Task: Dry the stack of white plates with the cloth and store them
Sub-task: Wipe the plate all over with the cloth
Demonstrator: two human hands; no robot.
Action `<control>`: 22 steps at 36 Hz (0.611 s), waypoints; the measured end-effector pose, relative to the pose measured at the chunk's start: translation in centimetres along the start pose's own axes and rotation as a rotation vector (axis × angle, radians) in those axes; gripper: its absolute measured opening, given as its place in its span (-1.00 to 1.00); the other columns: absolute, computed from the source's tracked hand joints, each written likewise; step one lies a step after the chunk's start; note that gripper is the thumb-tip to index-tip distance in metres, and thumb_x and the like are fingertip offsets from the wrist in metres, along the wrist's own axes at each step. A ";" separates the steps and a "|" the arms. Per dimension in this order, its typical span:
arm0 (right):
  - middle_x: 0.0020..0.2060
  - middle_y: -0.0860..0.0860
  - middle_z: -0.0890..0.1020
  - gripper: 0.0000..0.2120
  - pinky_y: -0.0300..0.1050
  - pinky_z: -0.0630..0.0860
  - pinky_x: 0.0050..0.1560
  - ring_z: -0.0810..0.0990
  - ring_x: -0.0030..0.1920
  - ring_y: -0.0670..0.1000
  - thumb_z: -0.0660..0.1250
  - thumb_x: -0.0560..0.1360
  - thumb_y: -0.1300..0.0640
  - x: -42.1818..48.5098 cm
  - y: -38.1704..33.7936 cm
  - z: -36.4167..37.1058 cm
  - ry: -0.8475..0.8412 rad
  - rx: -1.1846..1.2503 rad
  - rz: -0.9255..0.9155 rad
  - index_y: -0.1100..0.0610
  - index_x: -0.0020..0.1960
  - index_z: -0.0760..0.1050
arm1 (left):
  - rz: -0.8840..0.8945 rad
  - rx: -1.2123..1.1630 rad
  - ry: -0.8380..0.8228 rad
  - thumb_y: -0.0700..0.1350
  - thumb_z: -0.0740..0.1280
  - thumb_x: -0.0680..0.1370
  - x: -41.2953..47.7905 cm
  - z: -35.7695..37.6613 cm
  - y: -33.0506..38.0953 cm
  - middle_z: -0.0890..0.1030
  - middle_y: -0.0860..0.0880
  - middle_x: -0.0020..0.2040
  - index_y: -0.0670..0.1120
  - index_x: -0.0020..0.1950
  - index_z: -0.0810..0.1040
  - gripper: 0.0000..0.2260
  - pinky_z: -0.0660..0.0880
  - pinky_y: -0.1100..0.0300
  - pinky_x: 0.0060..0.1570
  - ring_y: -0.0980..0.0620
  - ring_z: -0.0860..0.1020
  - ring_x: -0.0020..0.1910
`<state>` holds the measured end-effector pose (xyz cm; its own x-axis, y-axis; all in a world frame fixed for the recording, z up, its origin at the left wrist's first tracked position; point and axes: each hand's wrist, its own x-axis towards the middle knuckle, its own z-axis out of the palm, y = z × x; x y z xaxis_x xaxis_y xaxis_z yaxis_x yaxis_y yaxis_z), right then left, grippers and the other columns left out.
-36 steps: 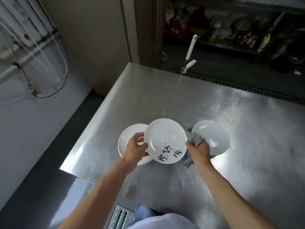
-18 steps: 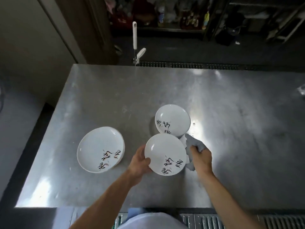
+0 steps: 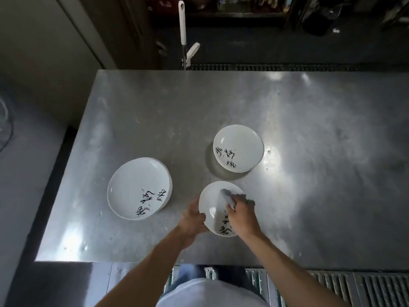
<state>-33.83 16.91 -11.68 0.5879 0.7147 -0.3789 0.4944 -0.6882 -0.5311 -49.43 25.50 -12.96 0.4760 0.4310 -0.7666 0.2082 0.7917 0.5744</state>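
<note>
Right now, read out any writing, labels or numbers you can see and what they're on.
Plates on the left: black brush characters, too blurred to read.
Far plates: black brush characters, too blurred to read.
Held plate: black characters, partly under the right hand holding the cloth, unreadable.
Nothing else legible.

A scuffed stainless steel table (image 3: pixel 243 103) fills most of the view. Beyond its far edge a white-handled tool (image 3: pixel 182 23) stands upright, beside a long floor grate (image 3: pixel 287 67). Dark shelves (image 3: pixel 232 5) with blurred items sit behind. Ribbed metal grating (image 3: pixel 365 289) runs below the near edge.
</note>
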 end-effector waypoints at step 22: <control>0.50 -0.06 0.34 -0.51 0.22 -0.13 0.56 0.25 0.52 -0.06 0.11 0.57 0.07 -0.8 2.7 -0.1 -0.370 -0.489 -0.573 0.00 0.49 0.38 | -0.012 0.081 -0.129 -0.51 0.12 0.53 -0.3 -2.0 1.8 0.61 -0.25 0.29 0.07 0.49 0.44 -0.33 0.62 -0.21 0.12 -0.24 0.63 0.17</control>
<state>-32.93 14.46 -12.66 -0.0449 0.9065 -0.4198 0.9247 -0.1213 -0.3609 -50.89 27.64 -12.26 0.5780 0.3580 -0.7333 0.2806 0.7566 0.5906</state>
